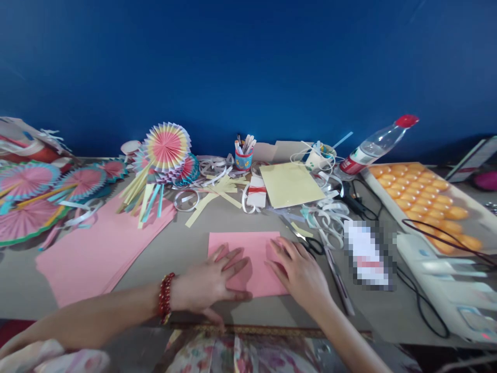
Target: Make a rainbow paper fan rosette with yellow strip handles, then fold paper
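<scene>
A pink sheet of paper lies flat on the table in front of me, close to the front edge. My left hand rests over its left part with the fingers spread. On the right part lies my right hand, fingers stretched out and touching the paper. Neither hand grips anything. Just right of the right hand are black-handled scissors, partly hidden by the fingers, and a long, narrow metallic strip or ruler. A stack of larger pink sheets is at the left.
Folded paper rosettes crowd the back left. Paper strips, a yellow sheet and a pen cup lie behind. To the right are a tilted bottle, a tray of orange balls, a power strip and cables.
</scene>
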The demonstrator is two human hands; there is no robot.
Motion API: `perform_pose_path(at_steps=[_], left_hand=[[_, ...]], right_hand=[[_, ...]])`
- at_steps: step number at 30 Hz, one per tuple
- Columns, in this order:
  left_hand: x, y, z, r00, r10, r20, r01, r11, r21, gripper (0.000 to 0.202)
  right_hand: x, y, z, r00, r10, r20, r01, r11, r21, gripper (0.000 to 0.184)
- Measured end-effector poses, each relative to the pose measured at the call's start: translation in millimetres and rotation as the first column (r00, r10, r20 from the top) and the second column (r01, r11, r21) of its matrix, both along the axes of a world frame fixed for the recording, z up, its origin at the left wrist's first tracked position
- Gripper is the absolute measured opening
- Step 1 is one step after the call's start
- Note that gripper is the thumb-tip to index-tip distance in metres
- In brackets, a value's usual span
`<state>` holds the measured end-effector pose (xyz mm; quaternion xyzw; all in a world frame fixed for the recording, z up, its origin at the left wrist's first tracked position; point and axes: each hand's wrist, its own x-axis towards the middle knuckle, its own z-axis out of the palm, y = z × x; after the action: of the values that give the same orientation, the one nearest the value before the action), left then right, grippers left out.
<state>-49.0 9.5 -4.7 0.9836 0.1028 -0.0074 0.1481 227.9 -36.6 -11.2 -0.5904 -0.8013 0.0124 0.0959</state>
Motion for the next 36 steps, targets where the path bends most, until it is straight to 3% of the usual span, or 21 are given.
perform_pose_path(at_steps=[4,7,11,14,19,21,23,27,31,36], left_hand=[[-2,0,-1.1,1.0,-0.008,0.012,0.008,1.0,-0.004,0.089],[-2,0,-1.1,1.0,-0.012,0.002,0.012,1.0,-0.008,0.095],[0,0,0.3,1.0,-0.014,-0.022,0.014,1.0,-0.009,0.101],[1,0,0.3,0.999,-0.025,-0.035,0.025,1.0,-0.019,0.099],[0,-1,-3.4,0.999,-0.003,-0.034,0.003,1.0,0.003,0.1],[0,-1,-4.5,0.999,-0.002,-0.046,0.002,1.0,0.005,0.098],[0,-1,-5.1,0.997,-0.005,-0.073,0.006,1.0,0.0,0.1],[0,-1,-5.9,0.995,-0.005,-0.097,0.003,1.0,-0.014,0.102],[0,0,-4.5,0.996,-0.01,-0.084,0.007,0.999,-0.033,0.1],[0,2,0.7,0.996,-0.015,-0.092,0.011,0.999,-0.044,0.088]], right_hand=[[-14,-26,5.4,0.971,0.208,-0.12,-0.203,0.978,0.052,0.029],[-26,-49,-4.8,0.934,0.29,-0.209,-0.28,0.957,0.076,0.023],[-32,-66,-25.9,0.942,0.252,-0.222,-0.238,0.967,0.09,0.026],[-31,-69,-32.5,0.948,0.255,-0.188,-0.238,0.965,0.108,0.032],[-19,-76,-26.7,0.972,0.176,-0.159,-0.152,0.977,0.148,0.024],[-7,-84,-23.7,0.98,0.124,-0.156,-0.105,0.987,0.124,0.03],[9,-93,-21.5,0.983,0.026,-0.182,0.008,0.983,0.185,0.031],[36,-106,-15.5,0.991,-0.029,-0.133,0.06,0.971,0.232,0.026],[35,-98,-5.1,0.991,-0.021,-0.133,0.057,0.961,0.271,0.027],[-4,-54,-1.9,0.958,0.216,-0.187,-0.194,0.972,0.13,0.042]])
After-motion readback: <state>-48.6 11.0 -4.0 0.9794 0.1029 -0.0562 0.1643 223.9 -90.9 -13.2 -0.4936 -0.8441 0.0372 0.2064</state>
